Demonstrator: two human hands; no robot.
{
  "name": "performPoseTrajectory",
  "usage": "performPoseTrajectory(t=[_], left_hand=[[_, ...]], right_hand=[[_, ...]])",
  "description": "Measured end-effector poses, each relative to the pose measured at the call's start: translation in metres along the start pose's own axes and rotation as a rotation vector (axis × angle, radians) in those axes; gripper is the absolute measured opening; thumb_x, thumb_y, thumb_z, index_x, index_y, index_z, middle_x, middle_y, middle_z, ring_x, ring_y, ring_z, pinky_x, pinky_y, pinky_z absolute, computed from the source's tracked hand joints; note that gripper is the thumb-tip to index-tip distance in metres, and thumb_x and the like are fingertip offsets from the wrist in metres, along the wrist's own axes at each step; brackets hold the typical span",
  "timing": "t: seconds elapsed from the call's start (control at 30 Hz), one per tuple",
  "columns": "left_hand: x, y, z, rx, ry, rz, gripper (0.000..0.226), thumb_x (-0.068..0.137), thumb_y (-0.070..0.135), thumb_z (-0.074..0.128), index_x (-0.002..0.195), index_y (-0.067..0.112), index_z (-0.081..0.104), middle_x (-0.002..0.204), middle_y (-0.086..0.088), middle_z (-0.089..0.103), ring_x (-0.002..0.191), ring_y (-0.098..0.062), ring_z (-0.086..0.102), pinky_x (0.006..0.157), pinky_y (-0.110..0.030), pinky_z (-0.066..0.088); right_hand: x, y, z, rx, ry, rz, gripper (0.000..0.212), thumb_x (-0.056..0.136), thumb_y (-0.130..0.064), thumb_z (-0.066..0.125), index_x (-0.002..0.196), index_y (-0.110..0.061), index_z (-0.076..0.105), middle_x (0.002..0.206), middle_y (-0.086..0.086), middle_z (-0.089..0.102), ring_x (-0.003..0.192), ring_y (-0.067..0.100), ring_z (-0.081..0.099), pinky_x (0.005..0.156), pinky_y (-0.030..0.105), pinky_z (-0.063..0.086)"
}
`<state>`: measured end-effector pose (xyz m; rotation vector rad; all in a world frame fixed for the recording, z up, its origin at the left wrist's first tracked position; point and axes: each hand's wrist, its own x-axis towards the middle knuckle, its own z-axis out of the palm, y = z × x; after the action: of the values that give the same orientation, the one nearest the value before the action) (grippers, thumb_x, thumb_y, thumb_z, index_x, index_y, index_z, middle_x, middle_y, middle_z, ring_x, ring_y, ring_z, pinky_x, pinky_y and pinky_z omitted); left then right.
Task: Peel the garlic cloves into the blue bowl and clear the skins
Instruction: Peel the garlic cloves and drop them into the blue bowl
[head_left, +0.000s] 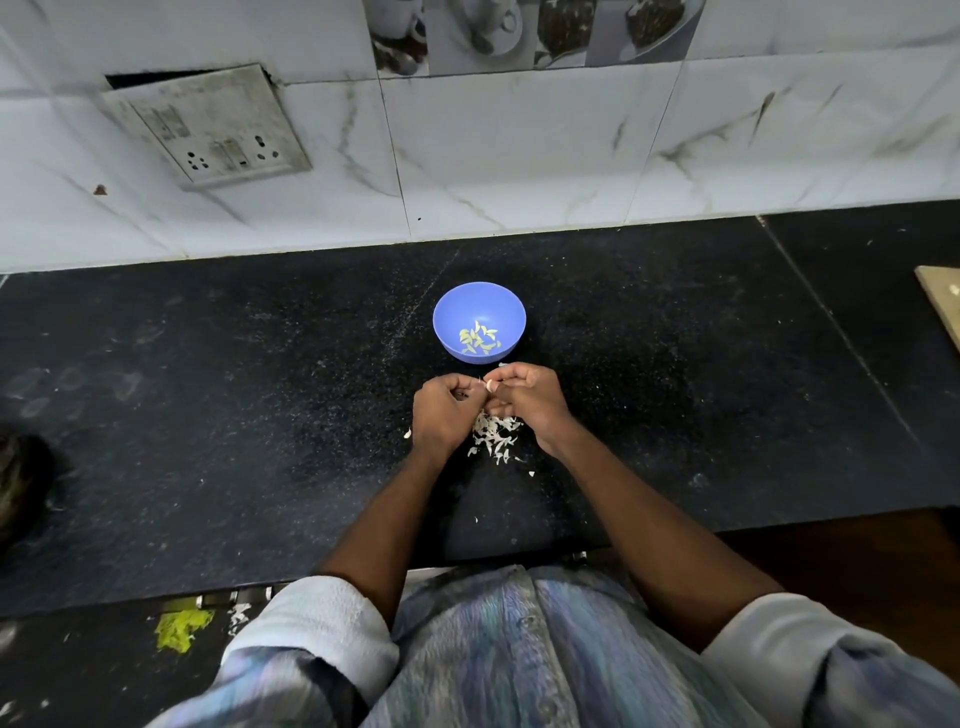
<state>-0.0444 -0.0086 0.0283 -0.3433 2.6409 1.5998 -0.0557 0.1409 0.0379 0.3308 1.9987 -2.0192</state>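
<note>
From left to right I see my left hand (448, 410), fingers curled, meeting my right hand (525, 397) over the black counter (208, 415); both pinch one small garlic clove (489, 385) between their fingertips. The blue bowl (511, 312) lies straight ahead, just beyond the fingers. The skins (493, 434) lie heaped directly below the hands.

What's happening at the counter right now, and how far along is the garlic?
A person is peeling a garlic clove, pinched between the left hand and right hand just in front of the blue bowl. The bowl already holds a small heap of peeled cloves. A pile of loose skins lies on the black counter under the hands, not yet cleared.
</note>
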Motion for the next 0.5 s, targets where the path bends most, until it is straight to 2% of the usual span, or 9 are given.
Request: performPoseTrajectory(t=[0.07, 0.2, 0.27, 0.37, 0.5], left_hand=[[-0.0001, -0.0016, -0.001, -0.062, -0.028, -0.015, 0.009, 0.092, 0.028, 0.075, 0.087, 0.022, 0.081, 0.074, 0.007, 0.078, 0.061, -0.008, 0.069, 0.069, -0.038, 0.064], [-0.0019, -0.0033, -0.0027, -0.174, -0.087, -0.076, 0.014, 0.094, 0.025, 0.068, 0.091, 0.022, 0.081, 0.084, 0.003, 0.08, 0.075, -0.02, 0.075, 0.077, -0.053, 0.065], [-0.0015, -0.0047, -0.0035, -0.194, -0.093, -0.094, 0.019, 0.089, 0.035, 0.065, 0.09, 0.025, 0.081, 0.088, 0.004, 0.08, 0.082, -0.021, 0.077, 0.082, -0.056, 0.064], [0.0007, -0.009, -0.0033, -0.169, -0.068, -0.076, 0.026, 0.082, 0.046, 0.057, 0.084, 0.031, 0.078, 0.084, 0.004, 0.078, 0.082, -0.024, 0.077, 0.08, -0.057, 0.063], [-0.0004, -0.0057, -0.0035, -0.139, -0.038, -0.054, 0.018, 0.085, 0.033, 0.063, 0.085, 0.031, 0.081, 0.081, 0.01, 0.078, 0.078, -0.017, 0.076, 0.078, -0.051, 0.065]], right_hand=[[0.0001, -0.001, 0.0005, 0.029, -0.007, 0.012, 0.01, 0.096, -0.002, 0.068, 0.105, 0.0, 0.071, 0.083, 0.013, 0.076, 0.067, 0.017, 0.07, 0.065, 0.027, 0.06], [0.0, -0.0002, 0.0015, 0.07, -0.026, 0.025, 0.014, 0.098, -0.001, 0.064, 0.111, 0.002, 0.071, 0.085, 0.016, 0.074, 0.068, 0.017, 0.068, 0.066, 0.025, 0.059], [0.0004, 0.0006, 0.0009, 0.083, -0.033, 0.022, 0.016, 0.1, 0.0, 0.061, 0.111, 0.0, 0.072, 0.086, 0.016, 0.074, 0.069, 0.016, 0.067, 0.065, 0.025, 0.058], [0.0005, 0.0006, 0.0004, 0.085, -0.025, 0.011, 0.017, 0.101, -0.001, 0.058, 0.11, -0.003, 0.072, 0.085, 0.014, 0.073, 0.068, 0.015, 0.065, 0.065, 0.025, 0.056], [-0.0003, -0.001, 0.0013, 0.053, -0.008, -0.009, 0.016, 0.099, -0.001, 0.062, 0.113, 0.002, 0.07, 0.084, 0.014, 0.075, 0.067, 0.015, 0.066, 0.064, 0.024, 0.056]])
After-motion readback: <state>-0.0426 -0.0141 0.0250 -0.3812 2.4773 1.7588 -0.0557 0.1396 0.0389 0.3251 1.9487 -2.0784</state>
